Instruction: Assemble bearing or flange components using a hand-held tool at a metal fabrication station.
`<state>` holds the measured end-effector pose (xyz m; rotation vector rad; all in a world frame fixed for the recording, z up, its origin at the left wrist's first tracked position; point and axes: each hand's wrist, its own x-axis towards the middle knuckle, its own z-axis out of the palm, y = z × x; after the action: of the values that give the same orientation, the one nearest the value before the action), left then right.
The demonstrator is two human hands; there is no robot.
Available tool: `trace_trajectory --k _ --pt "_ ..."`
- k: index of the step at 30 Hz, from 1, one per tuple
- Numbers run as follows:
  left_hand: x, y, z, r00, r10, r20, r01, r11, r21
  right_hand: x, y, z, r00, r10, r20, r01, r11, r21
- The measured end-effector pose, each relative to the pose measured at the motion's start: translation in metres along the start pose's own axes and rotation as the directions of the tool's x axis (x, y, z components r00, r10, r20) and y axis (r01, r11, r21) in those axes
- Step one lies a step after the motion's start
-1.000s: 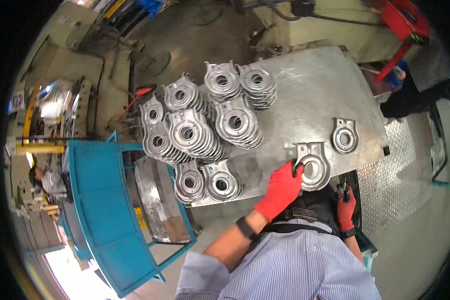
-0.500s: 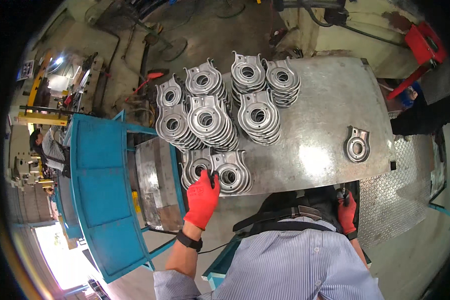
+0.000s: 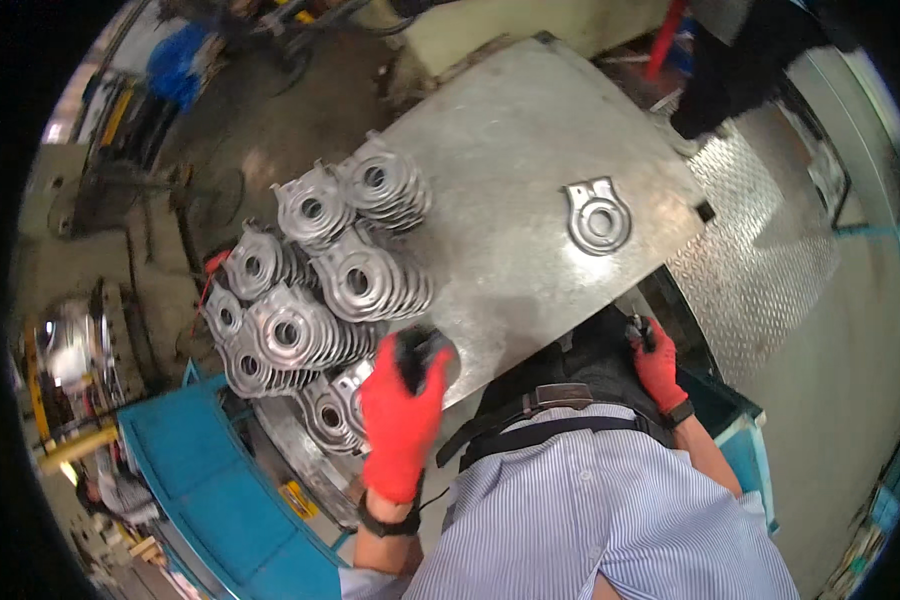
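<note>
Left hand (image 3: 402, 415) has shifted toward two o'clock across metal parts (image 3: 315, 318); its fingers' (image 3: 436, 374) grip I cannot tell. Right hand (image 3: 658, 365) grasps a small tool (image 3: 635, 326).

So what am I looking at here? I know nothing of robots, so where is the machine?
No robot: these are a person's own two hands, in red gloves with dark fingertips. The pictures come from a wide fisheye camera on the person's head, looking down, so straight edges bend. On the metal table stand stacks of ring-shaped metal parts, mostly to the left, and one single part lies apart on the right. The left hand is by the nearest stacks; whether it holds anything is unclear. The right hand, near the belt, grips a small object, too small to identify.
</note>
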<state>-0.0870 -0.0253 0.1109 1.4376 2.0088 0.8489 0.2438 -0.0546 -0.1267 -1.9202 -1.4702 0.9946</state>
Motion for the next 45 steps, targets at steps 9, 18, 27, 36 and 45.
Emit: trace_trajectory --k 9,18,27,36,45 --pt "0.107 0.009 0.234 0.936 -0.087 0.340 -0.016 0.957 0.288 -0.008 -0.016 -0.033 0.994 0.031 -0.103 -0.037 0.997 -0.060" --pt "0.113 -0.002 0.281 0.941 -0.171 0.292 0.119 0.975 0.186 0.002 -0.018 -0.032 0.996 0.066 -0.058 -0.067 0.998 -0.013" --pt "0.075 -0.057 0.266 0.838 -0.208 0.504 0.253 0.967 -0.021 0.015 -0.018 -0.008 0.996 -0.077 0.054 0.084 0.986 -0.146" --pt "0.064 -0.056 0.266 0.902 -0.103 0.419 0.122 0.992 -0.019 0.023 -0.032 0.002 0.997 -0.079 0.020 0.082 0.981 -0.176" --pt "0.061 -0.050 0.263 0.911 -0.120 0.394 0.134 0.991 -0.009 0.023 -0.034 0.007 0.999 0.003 0.045 0.006 0.981 -0.194"
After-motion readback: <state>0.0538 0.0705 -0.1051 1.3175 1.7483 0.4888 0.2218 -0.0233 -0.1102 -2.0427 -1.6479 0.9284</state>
